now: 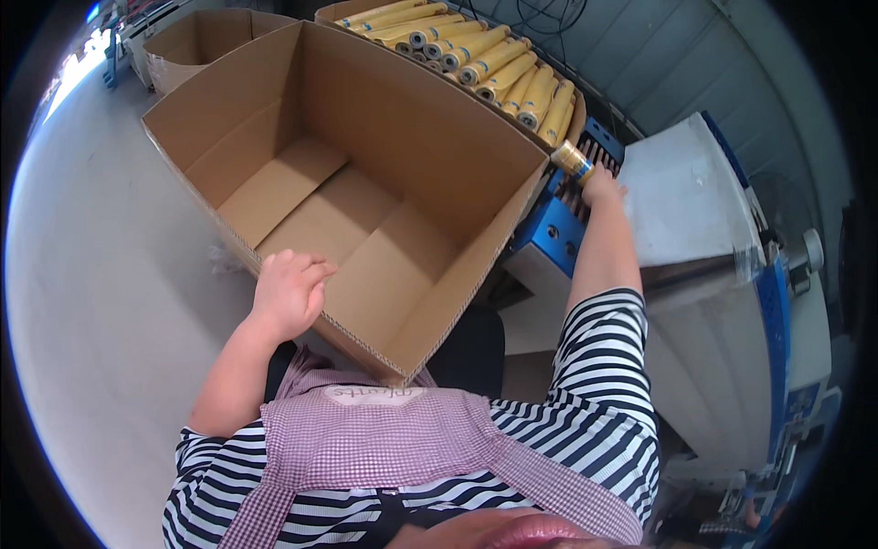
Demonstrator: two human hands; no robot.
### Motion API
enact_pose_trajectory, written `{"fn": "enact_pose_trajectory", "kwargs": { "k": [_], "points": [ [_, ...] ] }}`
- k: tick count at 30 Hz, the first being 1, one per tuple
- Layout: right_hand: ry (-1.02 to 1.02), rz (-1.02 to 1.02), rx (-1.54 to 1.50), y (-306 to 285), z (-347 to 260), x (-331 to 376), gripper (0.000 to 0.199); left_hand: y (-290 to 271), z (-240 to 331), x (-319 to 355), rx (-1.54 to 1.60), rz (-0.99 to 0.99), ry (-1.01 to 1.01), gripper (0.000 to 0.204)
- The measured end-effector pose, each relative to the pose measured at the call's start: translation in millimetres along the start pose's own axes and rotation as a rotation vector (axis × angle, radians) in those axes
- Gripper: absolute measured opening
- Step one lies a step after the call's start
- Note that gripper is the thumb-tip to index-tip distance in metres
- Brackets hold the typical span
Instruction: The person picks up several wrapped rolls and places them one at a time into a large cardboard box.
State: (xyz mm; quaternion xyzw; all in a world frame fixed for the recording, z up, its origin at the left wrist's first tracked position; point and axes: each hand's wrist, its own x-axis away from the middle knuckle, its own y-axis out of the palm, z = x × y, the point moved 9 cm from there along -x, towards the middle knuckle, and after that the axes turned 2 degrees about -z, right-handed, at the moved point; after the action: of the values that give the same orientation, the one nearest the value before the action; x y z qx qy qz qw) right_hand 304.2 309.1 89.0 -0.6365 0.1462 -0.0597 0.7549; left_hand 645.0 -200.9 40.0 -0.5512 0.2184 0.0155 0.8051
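Observation:
My right hand [604, 187] reaches out to the right, over the machine's slotted part. Its fingers close around the lower end of a short yellow roll [572, 161] with a blue-and-white band. The roll tilts up and left, beside the corner of a large open cardboard box [421, 110]. Bare bottom flaps show inside this box, which stands in front of me. At the box's near left rim hovers my left hand [294, 291], its fingers loosely bent and the thumb apart. Nothing shows between them; whether it touches the rim is hard to tell.
Behind the box, several long yellow rolls [494, 64] lie stacked in another carton. A blue-sided machine [553, 233] with a white sloping cover [681, 197] stands at the right. Another cardboard box [197, 41] is at the far left, on the grey floor [101, 302].

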Motion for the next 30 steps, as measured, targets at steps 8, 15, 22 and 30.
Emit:
{"fn": "enact_pose_trajectory", "kwargs": {
  "k": [8, 15, 22, 30],
  "points": [
    [-0.515, 0.331, -0.073, -109.9, -97.7, 55.1, 0.053, 1.1, 3.7, -0.4, 0.018, -0.027, 0.026, 0.030],
    [-0.700, 0.508, -0.974, -319.4, -64.5, 90.1, 0.054, -7.6, 2.2, 5.1, 0.029, 0.034, 0.019, 0.029],
    [-0.743, 0.424, -1.828, -295.7, -31.6, 45.5, 0.055, -5.4, -1.5, 9.6, 0.083, 0.051, 0.021, 0.032],
    [0.052, 0.368, -2.559, -147.9, 2.1, -14.8, 0.050, -6.7, -1.4, 10.9, 0.056, 0.041, 0.018, 0.033]
  ]
}}
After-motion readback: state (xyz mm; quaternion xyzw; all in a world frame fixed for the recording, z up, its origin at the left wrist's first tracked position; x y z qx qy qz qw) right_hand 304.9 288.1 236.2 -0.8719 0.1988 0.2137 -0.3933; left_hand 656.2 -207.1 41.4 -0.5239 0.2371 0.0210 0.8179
